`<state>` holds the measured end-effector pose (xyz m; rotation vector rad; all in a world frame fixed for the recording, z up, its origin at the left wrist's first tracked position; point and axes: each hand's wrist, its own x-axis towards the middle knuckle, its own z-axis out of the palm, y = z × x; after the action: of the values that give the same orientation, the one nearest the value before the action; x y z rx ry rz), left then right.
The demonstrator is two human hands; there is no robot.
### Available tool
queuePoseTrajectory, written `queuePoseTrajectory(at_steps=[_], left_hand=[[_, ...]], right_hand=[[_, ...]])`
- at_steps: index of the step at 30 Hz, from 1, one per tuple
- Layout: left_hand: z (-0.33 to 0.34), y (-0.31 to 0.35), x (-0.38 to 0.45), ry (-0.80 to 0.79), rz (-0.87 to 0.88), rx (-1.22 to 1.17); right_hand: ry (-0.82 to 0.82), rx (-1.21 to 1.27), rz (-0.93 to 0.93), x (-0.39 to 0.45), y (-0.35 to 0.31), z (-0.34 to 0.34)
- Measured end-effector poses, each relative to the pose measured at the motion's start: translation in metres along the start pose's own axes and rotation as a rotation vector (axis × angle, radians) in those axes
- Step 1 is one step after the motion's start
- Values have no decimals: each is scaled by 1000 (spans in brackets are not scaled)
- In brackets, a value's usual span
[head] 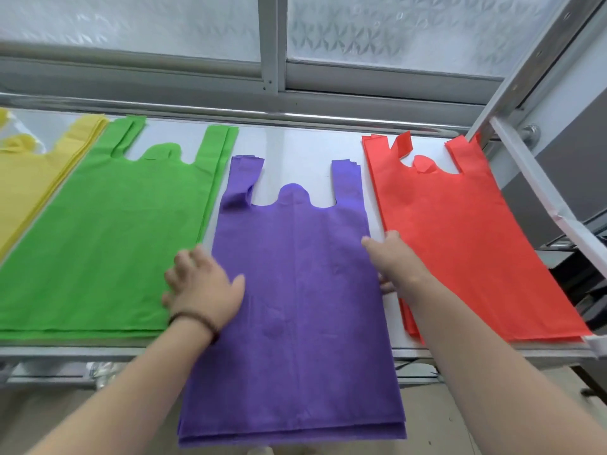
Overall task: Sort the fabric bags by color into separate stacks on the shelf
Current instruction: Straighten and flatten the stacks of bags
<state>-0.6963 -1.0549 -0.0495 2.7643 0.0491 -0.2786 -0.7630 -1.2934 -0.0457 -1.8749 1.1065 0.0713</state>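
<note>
Purple is the colour my hands are on: the purple stack (pixel 295 290) lies between the green stack (pixel 108 224) on its left and the red stack (pixel 460 231) on its right, all on the white shelf (pixel 295 149). Its long axis runs near to far, handles at the far end, and its near part hangs off the shelf's front edge toward me while green and red sit fully on. I judge that overhang is what the next move turns on: the stack wants pushing straight away from me, along its own length, until its near edge lines up with its neighbours.

Both hands flank it, about midway up. My left hand (pixel 200 284) lies over the stack's left edge, fingers loosely bent and spread onto the green beside it, thumb resting on purple; it seems to press, not grasp. My right hand (pixel 394 257) is at the right edge, in the gap beside red, fingers reaching forward; I cannot tell whether the thumb pinches the edge underneath. Neither hand is clearly nearer; they are about level.

Yellow stack (pixel 36 178) at far left is cut off by the frame. How many bags each stack holds I cannot make out, and the scene is slightly blurred.
</note>
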Motion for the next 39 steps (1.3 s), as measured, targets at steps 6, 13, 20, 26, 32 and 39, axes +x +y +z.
queuePoseTrajectory(at_steps=[6,13,20,26,32,39], left_hand=[[6,-69,-102,-97,-249,-390],[-21,-79,-98,-773,-564,-1088],[-32,-28,-49,-574,-273,-961],[-13,-7,-20,-471,-118,-699],[-3,-29,-22,-325,32,-356],[-42,-9,-15,-58,247,373]], right_hand=[[-81,28,84,-94,63,-10],[-266,104,118,-153,97,-1],[-99,245,19,-120,53,-6],[20,209,2,-89,39,10],[41,130,22,-100,56,10],[374,-687,-168,-101,29,-17]])
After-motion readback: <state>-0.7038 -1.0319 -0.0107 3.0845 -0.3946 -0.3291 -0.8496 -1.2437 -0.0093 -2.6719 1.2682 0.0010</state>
